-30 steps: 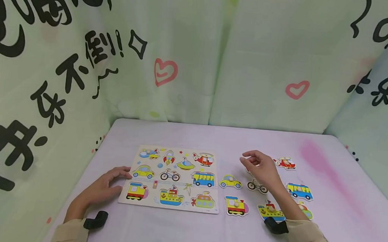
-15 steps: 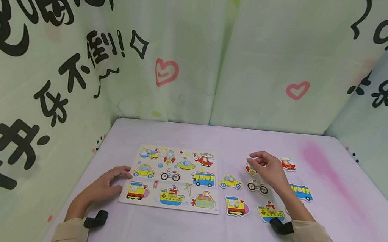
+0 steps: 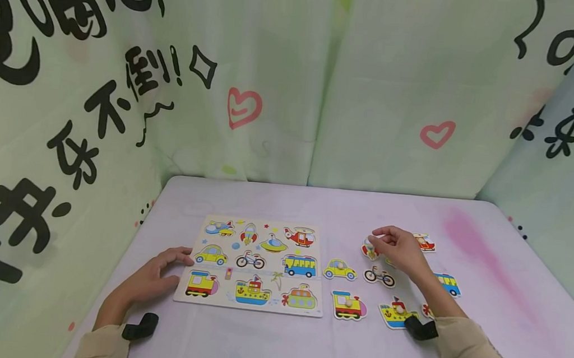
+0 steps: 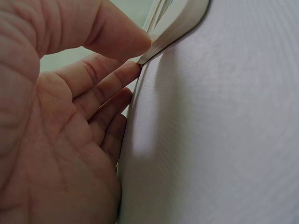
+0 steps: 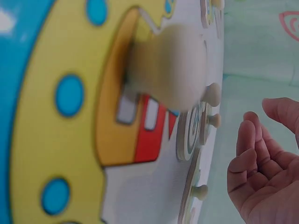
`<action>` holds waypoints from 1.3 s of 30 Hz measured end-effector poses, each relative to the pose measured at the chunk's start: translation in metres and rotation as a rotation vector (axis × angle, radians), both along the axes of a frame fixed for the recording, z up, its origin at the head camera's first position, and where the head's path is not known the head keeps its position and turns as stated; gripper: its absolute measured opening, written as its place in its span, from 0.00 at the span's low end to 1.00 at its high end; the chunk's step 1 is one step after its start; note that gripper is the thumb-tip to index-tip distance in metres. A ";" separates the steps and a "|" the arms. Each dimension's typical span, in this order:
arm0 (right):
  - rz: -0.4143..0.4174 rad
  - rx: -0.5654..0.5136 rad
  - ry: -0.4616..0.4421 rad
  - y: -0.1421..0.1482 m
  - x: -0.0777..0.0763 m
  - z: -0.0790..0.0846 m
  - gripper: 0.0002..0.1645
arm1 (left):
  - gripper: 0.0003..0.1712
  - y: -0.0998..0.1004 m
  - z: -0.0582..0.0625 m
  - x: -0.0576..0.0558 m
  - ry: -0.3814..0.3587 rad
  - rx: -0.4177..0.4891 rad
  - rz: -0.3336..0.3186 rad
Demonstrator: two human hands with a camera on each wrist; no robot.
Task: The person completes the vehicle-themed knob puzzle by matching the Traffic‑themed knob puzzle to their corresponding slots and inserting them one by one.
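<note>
A flat puzzle board (image 3: 274,282) printed with vehicle pictures lies on the table. At its left edge my left hand (image 3: 157,278) touches the side with fingertips and thumb tip, fingers fairly straight. The left wrist view shows the thumb and index fingertip (image 4: 133,70) right at the board's rim. My right hand (image 3: 399,248) hovers over the loose pieces, its fingertips close to a red and yellow rocket piece (image 3: 369,249). In the right wrist view the thumb (image 5: 282,112) stands apart from loosely bent fingers, nothing between them. The hand partly hides a helicopter piece (image 3: 425,242).
Loose knobbed pieces lie right of the board: a yellow car (image 3: 340,269), a bicycle (image 3: 379,276), a train (image 3: 349,306), a boat (image 3: 394,314) and a blue bus (image 3: 448,284). The right forearm covers part of them. A printed curtain (image 3: 395,154) hangs behind the table.
My right hand has shifted slightly rightward and a little down, uncovering the rocket piece and covering more of the helicopter and bus. My left hand stays at the board's edge.
</note>
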State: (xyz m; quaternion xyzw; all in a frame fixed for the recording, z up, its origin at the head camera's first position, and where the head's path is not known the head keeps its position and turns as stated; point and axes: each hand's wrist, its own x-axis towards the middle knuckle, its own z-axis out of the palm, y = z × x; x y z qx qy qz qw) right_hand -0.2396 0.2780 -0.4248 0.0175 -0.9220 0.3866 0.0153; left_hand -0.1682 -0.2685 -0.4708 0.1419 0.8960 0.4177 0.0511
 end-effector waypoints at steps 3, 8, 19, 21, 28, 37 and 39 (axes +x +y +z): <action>0.004 0.008 -0.022 0.000 -0.001 0.000 0.24 | 0.21 0.000 0.000 0.000 -0.002 0.002 0.004; 0.013 0.032 -0.052 0.001 -0.003 -0.003 0.22 | 0.20 -0.001 -0.003 0.002 -0.041 0.007 0.015; 0.043 0.083 -0.110 0.003 -0.011 -0.008 0.20 | 0.20 0.001 -0.003 0.002 -0.042 0.003 0.017; 0.059 0.094 -0.117 0.003 -0.011 -0.007 0.20 | 0.20 0.002 -0.002 0.002 -0.041 0.005 0.014; 0.129 0.130 -0.110 0.004 -0.014 -0.006 0.15 | 0.20 0.001 -0.001 0.001 -0.032 0.014 0.005; 0.139 0.176 -0.117 0.003 -0.023 -0.005 0.12 | 0.20 0.001 -0.001 0.001 -0.004 0.017 0.002; 0.145 0.178 -0.120 0.003 -0.024 -0.005 0.11 | 0.20 0.001 -0.001 0.000 0.000 0.015 0.005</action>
